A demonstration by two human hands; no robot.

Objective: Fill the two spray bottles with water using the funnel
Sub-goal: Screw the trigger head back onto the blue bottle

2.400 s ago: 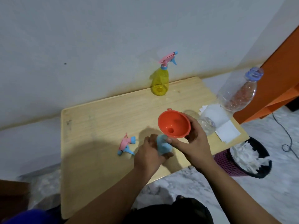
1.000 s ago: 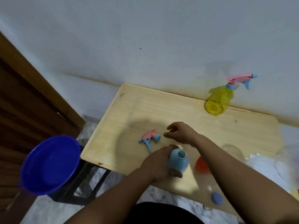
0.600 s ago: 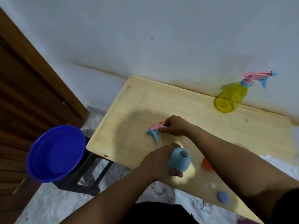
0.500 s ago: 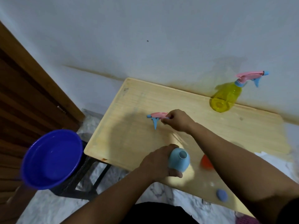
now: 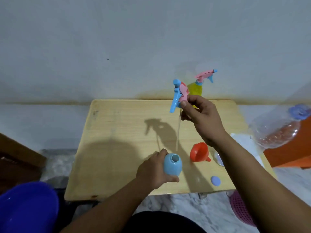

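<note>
My left hand (image 5: 154, 172) grips a light-blue spray bottle (image 5: 172, 164) that stands upright and uncapped near the front edge of the wooden table (image 5: 117, 148). My right hand (image 5: 201, 117) holds the pink and blue spray head (image 5: 179, 95) raised above the table, its thin clear dip tube (image 5: 177, 133) hanging down towards the bottle's mouth. The orange funnel (image 5: 199, 152) lies on its side on the table just right of the blue bottle. A yellow spray bottle (image 5: 196, 88) with its pink head screwed on stands at the back by the wall.
A clear plastic water bottle (image 5: 277, 130) with a blue cap lies at the right, over white paper (image 5: 242, 140). A small blue cap (image 5: 215, 181) rests near the table's front edge. A blue basin (image 5: 27, 207) sits low at the left, a pink mesh bin (image 5: 240, 207) low right.
My right hand picked the spray head up off the table and lifted it above the blue bottle. The funnel now lies on the table. The camera swung back to the right.
</note>
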